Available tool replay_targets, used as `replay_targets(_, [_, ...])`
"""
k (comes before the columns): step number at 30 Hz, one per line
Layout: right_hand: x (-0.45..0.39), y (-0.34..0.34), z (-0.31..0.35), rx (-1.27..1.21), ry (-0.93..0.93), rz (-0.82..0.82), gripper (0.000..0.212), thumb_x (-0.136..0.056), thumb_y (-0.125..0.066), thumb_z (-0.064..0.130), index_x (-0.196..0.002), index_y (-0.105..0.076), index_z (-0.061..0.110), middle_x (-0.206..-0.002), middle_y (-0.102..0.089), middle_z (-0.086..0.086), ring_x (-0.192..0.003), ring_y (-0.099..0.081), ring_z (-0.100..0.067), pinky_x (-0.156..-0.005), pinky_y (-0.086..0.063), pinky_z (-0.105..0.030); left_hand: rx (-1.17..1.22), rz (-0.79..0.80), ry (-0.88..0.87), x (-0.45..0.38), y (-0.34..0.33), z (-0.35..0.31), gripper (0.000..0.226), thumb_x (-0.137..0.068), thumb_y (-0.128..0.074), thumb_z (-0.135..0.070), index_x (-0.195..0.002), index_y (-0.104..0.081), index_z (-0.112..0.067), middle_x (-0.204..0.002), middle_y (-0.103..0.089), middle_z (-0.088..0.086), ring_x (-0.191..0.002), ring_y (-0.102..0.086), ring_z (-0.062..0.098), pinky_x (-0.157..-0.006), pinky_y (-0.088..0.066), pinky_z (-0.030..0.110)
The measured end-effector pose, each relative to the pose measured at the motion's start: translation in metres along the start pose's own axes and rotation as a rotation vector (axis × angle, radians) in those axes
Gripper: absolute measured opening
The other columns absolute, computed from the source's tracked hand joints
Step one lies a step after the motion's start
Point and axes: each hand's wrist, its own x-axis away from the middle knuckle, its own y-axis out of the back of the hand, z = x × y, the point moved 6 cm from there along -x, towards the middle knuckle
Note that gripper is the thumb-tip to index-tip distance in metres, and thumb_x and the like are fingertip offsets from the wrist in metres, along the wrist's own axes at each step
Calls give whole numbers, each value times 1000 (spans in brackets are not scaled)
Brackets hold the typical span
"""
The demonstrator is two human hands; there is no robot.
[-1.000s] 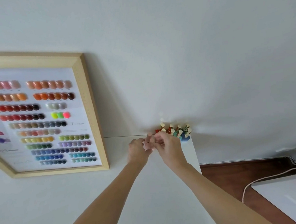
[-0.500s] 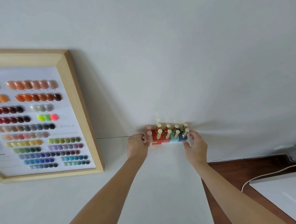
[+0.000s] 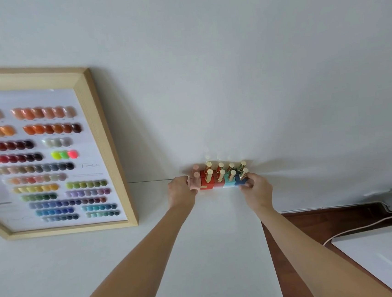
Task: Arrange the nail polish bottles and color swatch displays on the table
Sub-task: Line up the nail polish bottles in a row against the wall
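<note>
A block of several square nail polish bottles (image 3: 219,178) with gold caps stands in two rows at the far edge of the white table (image 3: 213,242), against the wall. The colours run from pink on the left through red to teal and blue on the right. My left hand (image 3: 181,191) presses against the pink bottle at the left end. My right hand (image 3: 257,189) holds the blue bottle at the right end. A wood-framed color swatch display (image 3: 46,150) leans against the wall on the left.
The table's right edge (image 3: 268,249) drops to a brown wooden floor (image 3: 317,223). A cable (image 3: 365,226) runs across the floor toward a white cabinet top (image 3: 387,256) at the lower right.
My hands moved apart from a single bottle near the block's left end to the two ends of the block. The view shifted slightly, so the swatch frame sits further right again.
</note>
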Motion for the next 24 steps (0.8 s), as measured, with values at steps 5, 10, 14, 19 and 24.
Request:
replay_targets(5, [25,15,3,-46,-72,27,44,-83,-66,1,-125,-54,0,-123,-62,-16,-113,-59,-27,-97,-43,-30,-65,7,-7,30,12,-4,46,-87,-66,-12,-130,-51,-4,-134,-51,12,-121,-52,27,-95,-44,32])
replay_targets(10, [61,36,23,-66,-20,75,37,-84,-65,4,-120,-57,1,-121,-62,-16,-111,-59,-28,-96,-44,-35,-63,57,-112,80,35,-18,55,-88,-64,-21,-140,-45,-15,-139,-47,7,-122,-52,23,-99,-44,33])
replay_targets(14, [89,48,52,-52,54,134,35,-84,-65,5,-118,-59,3,-119,-63,-15,-103,-61,-27,-92,-46,-35,-44,89,-195,127,64,-21,54,-88,-66,-26,-138,-48,-16,-134,-52,5,-115,-56,17,-94,-45,27])
replay_targets(19, [130,50,87,-83,127,189,27,-83,-65,8,-110,-64,7,-111,-64,-8,-89,-55,-16,-82,-42,-28,9,32,-237,178,119,-7,50,-89,-66,-26,-135,-50,-14,-130,-57,3,-113,-57,16,-92,-45,25])
replay_targets(24, [174,33,128,-109,204,298,20,-84,-65,8,-104,-65,10,-101,-63,-2,-92,-57,-17,-80,-40,-27,37,-38,-247,215,182,26,51,-89,-65,-27,-136,-49,-15,-130,-57,2,-113,-56,15,-91,-44,22])
